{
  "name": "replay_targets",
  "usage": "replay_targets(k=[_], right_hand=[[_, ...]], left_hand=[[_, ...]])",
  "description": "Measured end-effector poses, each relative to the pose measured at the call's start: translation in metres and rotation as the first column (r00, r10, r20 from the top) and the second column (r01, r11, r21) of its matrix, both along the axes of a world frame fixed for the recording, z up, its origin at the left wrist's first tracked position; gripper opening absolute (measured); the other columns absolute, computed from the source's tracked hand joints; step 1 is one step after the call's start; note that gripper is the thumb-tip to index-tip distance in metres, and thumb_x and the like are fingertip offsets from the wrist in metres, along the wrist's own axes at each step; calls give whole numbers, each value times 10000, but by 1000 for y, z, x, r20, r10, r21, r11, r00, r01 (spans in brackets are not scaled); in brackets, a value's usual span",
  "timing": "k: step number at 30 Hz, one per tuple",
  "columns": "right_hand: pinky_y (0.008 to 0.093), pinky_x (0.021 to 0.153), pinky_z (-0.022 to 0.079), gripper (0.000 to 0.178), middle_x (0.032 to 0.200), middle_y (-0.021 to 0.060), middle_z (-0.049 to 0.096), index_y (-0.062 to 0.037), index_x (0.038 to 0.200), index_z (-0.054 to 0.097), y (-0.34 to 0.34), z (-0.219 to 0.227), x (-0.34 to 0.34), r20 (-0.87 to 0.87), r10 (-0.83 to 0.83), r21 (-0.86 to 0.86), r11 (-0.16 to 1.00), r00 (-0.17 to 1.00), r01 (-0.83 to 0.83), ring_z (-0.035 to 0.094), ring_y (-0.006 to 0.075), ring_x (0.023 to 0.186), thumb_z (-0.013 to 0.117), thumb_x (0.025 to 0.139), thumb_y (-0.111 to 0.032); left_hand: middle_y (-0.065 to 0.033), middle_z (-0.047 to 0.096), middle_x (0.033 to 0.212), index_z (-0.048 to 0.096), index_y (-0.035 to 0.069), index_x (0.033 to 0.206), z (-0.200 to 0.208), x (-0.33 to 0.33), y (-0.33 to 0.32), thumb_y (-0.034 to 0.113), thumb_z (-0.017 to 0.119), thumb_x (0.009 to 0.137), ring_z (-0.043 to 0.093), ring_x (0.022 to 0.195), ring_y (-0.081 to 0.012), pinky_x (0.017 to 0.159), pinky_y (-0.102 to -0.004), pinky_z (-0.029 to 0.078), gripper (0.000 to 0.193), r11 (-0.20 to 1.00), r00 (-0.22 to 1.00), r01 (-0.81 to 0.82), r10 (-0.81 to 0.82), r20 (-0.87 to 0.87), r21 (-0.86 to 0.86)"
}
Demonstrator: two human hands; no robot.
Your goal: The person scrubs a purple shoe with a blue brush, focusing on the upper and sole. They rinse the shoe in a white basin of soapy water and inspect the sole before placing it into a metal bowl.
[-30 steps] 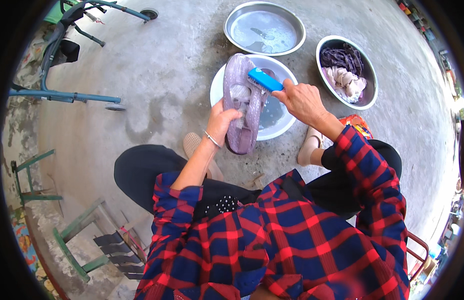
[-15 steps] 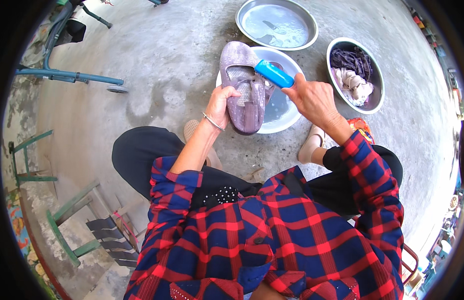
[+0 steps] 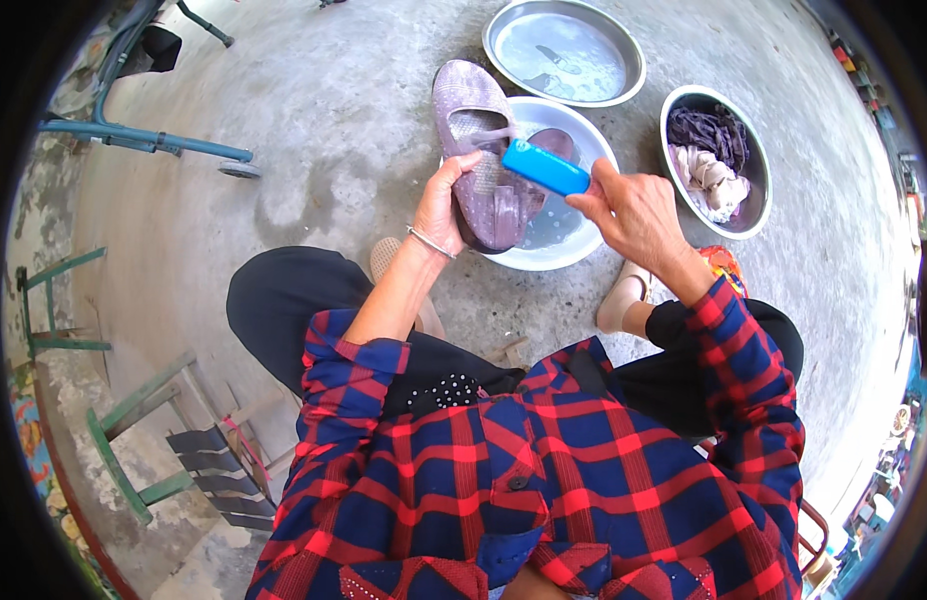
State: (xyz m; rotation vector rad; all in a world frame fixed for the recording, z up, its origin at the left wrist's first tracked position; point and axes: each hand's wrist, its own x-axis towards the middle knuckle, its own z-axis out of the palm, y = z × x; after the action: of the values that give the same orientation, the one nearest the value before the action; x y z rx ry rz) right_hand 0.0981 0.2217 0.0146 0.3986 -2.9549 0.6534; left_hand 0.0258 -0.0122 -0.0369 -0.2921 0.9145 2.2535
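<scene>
My left hand (image 3: 442,208) grips a purple slip-on shoe (image 3: 476,150) by its heel end, holding it sole-down over a white basin (image 3: 574,240) of water. My right hand (image 3: 634,210) holds a blue scrub brush (image 3: 546,167) pressed against the shoe's upper, near the strap. Both sleeves are red and blue plaid, and a thin bangle sits on my left wrist.
A metal basin (image 3: 566,50) with water stands behind the white one. A second metal bowl (image 3: 716,160) at the right holds purple and pale cloths. A blue metal frame (image 3: 144,140) lies at the far left, green wooden stools (image 3: 114,440) at the lower left. The floor is concrete.
The brush has slid along the shoe toward its middle. The shoe stays held over the white basin, and the view has shifted slightly.
</scene>
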Motion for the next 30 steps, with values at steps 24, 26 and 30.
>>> replay_targets(k=[24,26,30], right_hand=[[482,509,457,388,567,144,578,-76,885,502,-21,5,26,95,46,-95,995,994,-36,616,375,550,579,927,-454],[486,509,458,385,558,156,572,-72,878,492,-29,-12,32,103,28,-68,997,994,-21,607,385,531,588,921,-443],[485,536,472,399,594,165,611,-50,823,535,-10,-2,-3,0,-202,103,974,979,200,631,373,577,618,896,-433]], left_hand=[[-102,575,1273,459,50,1356,-9,-1,7,593,570,904,592,1119,-233,974,-405,490,715,1000,984,-8,8,-180,3],[-105,596,1249,499,37,1322,-3,-1,7,573,545,927,601,1107,-236,976,-401,486,668,999,990,-18,24,-141,46],[-119,593,1265,496,33,1322,-3,9,12,428,580,944,604,1112,-246,967,-400,489,553,999,994,-37,41,-101,38]])
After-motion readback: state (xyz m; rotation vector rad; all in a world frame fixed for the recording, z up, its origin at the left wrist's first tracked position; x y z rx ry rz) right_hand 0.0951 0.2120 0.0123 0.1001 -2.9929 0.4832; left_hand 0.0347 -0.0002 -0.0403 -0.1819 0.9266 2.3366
